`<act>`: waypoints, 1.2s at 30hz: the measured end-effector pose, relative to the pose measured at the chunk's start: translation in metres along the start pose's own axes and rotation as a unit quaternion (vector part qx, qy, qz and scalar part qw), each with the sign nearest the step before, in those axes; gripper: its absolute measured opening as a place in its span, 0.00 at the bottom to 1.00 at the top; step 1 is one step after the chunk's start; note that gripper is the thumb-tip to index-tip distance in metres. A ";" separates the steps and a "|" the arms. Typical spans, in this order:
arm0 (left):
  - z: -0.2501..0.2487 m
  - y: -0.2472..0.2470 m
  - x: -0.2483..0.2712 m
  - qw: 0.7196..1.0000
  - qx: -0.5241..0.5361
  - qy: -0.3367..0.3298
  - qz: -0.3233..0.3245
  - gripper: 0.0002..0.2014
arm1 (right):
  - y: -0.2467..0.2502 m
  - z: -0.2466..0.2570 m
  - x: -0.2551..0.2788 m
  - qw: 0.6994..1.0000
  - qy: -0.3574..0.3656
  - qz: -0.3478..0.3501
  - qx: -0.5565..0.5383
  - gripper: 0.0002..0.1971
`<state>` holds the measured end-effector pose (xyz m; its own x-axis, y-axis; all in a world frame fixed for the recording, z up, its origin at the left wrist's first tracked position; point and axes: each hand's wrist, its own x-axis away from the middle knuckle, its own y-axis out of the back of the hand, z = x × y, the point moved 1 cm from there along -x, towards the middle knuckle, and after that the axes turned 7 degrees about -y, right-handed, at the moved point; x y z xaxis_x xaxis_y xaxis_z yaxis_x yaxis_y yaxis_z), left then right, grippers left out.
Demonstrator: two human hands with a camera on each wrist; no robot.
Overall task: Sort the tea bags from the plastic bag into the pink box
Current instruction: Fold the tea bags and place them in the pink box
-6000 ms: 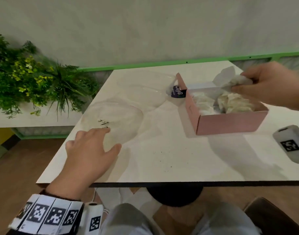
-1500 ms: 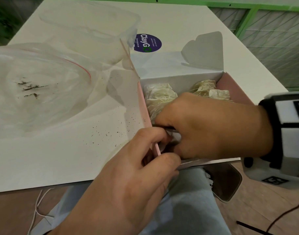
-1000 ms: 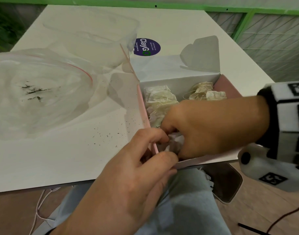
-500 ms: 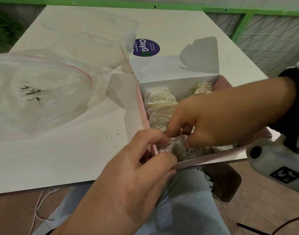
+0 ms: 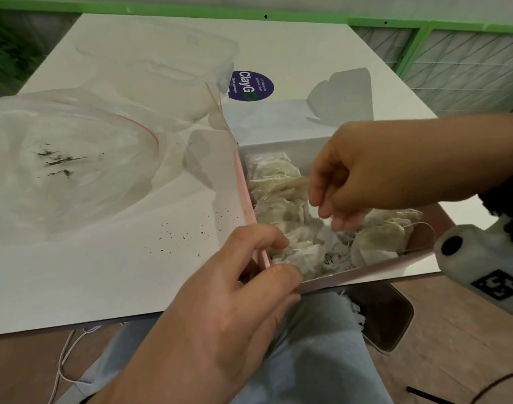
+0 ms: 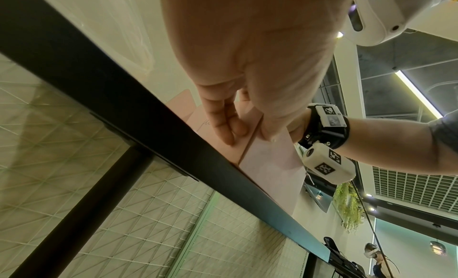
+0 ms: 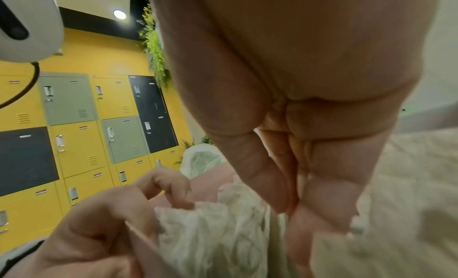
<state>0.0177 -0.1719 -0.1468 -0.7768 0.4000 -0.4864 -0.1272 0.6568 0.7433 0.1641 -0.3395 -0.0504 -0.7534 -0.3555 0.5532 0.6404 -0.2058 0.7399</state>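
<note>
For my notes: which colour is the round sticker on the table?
The round sticker is dark purple; head view.

**What I can't make out**

My right hand (image 5: pixel 363 182) covers the middle of the pink box (image 5: pixel 245 196), hiding the tea bags (image 5: pixel 278 182) beneath it. My left hand (image 5: pixel 235 304) masks the box's near corner. Left of the box, the plastic bag (image 5: pixel 60 164) runs off the picture's edge. The right wrist view blurs the bags nearest the box's wall.

White table (image 5: pixel 109 258), tea crumbs (image 5: pixel 188 233) scattered on it. Clear tub (image 5: pixel 159 58) at far side, purple ClayGo sticker (image 5: pixel 251 86) beside it. Green rail (image 5: pixel 395 24) behind. Yellow, grey, black lockers (image 7: pixel 74 125) in right wrist view.
</note>
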 end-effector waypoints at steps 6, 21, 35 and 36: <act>0.000 -0.001 0.001 1.000 0.001 -0.003 -0.002 0.06 | -0.020 0.000 0.000 0.998 -0.038 0.049 -0.025 0.11; 0.000 0.000 0.000 1.000 0.004 0.005 0.008 0.06 | -0.038 0.009 -0.005 0.985 0.164 0.013 0.054 0.09; 0.000 0.001 -0.002 1.000 0.005 0.012 0.007 0.07 | -0.043 0.012 -0.005 0.963 0.215 -0.089 0.135 0.16; 0.000 0.001 -0.001 1.000 0.004 0.011 0.008 0.07 | -0.042 0.012 -0.004 0.964 0.216 -0.075 0.135 0.15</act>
<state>0.0184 -0.1719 -0.1458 -0.7925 0.3953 -0.4644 -0.1106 0.6557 0.7469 0.1387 -0.3180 -0.0788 -0.6644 -0.6989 0.2648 0.4237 -0.0603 0.9038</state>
